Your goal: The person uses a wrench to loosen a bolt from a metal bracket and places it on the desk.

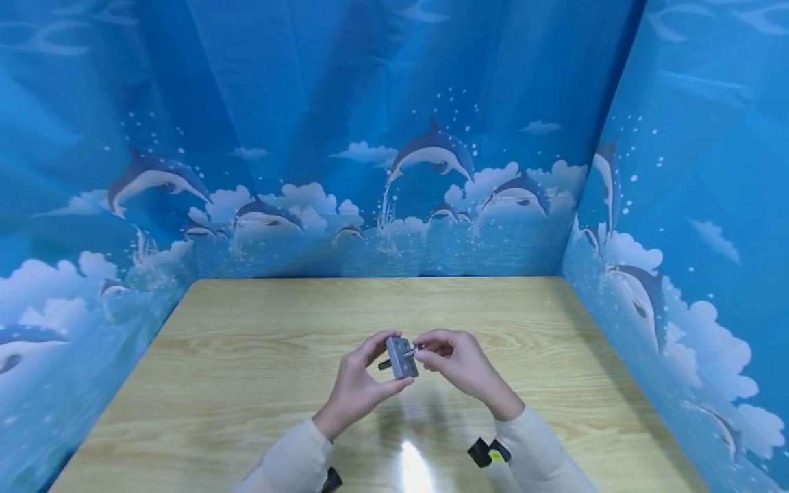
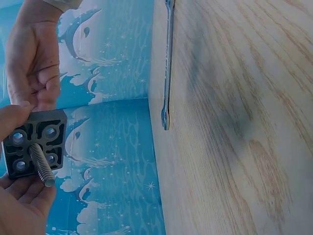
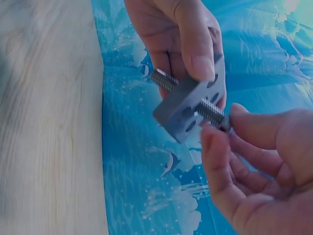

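My left hand (image 1: 364, 380) grips a grey square block (image 1: 401, 357) by its edges, thumb on one side and fingers on the other. In the left wrist view the block's ribbed face shows with a hole near each corner. A threaded bolt (image 3: 211, 112) runs through the block's middle and sticks out on both faces. My right hand (image 1: 459, 359) pinches one end of that bolt between thumb and index finger. The far threaded end of the bolt (image 2: 42, 165) points out toward the left wrist camera. Both hands hold the pieces up over the table.
A long thin metal wrench (image 2: 167, 68) lies on the wood-grain table (image 1: 259, 342) in the left wrist view. Blue curtains (image 1: 370, 137) with dolphins and clouds enclose the table at the back and sides. Black wrist devices (image 1: 489, 452) are at the cuffs.
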Demonstrator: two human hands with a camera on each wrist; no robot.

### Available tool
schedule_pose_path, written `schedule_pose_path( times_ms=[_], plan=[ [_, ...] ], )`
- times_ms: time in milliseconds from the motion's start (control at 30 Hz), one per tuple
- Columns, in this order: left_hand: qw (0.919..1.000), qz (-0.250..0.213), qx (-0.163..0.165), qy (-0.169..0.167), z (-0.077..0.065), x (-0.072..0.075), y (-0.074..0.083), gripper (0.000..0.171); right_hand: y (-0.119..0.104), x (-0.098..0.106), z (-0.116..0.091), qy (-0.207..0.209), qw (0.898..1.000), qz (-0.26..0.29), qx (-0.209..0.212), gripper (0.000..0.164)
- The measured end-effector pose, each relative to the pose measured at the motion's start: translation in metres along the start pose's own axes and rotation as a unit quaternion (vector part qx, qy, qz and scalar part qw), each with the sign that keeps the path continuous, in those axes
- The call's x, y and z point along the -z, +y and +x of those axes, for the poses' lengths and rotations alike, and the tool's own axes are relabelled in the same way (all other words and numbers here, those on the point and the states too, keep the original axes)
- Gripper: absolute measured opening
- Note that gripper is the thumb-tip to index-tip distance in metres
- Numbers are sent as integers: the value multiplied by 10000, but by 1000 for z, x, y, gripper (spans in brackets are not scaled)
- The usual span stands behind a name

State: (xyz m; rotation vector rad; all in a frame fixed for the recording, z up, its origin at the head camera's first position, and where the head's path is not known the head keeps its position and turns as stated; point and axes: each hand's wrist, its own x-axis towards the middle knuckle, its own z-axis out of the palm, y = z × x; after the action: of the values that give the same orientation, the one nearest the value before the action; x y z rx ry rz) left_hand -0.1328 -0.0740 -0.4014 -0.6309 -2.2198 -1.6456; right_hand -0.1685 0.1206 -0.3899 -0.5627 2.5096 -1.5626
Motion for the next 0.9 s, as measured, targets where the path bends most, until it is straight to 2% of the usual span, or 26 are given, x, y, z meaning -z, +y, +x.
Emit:
schedule_pose_path(
  times_ms=[100,167,367,467,567,667,800,900],
  plan=[
    [10000,-61,78,-11,0,0,1,69,3,3,-1,-125,9991,-86,397,25],
    [9999,-65,114,-31,1,0,2,68,4,4,-1,-173,9985,-92,510,26],
    [9998,-69,135,-107,1,0,1,68,5,6,-1,-231,9983,-62,538,29],
    [9999,-83,24,-123,1,-2,-10,70,5,7,0,-351,9980,-99,519,32],
    [9999,-28,-83,-140,0,-4,-24,72,5,7,1,-413,9981,-160,436,32],
    [9998,10,-102,-156,-1,-6,-34,73,3,7,4,-337,9990,-218,179,32],
    [9998,4,-131,-161,-2,-6,-38,73,1,7,7,-248,9991,-290,-192,37],
    [9997,-10,-82,-223,-3,-6,-38,73,0,8,6,-333,9986,-350,-207,31]
  ],
)
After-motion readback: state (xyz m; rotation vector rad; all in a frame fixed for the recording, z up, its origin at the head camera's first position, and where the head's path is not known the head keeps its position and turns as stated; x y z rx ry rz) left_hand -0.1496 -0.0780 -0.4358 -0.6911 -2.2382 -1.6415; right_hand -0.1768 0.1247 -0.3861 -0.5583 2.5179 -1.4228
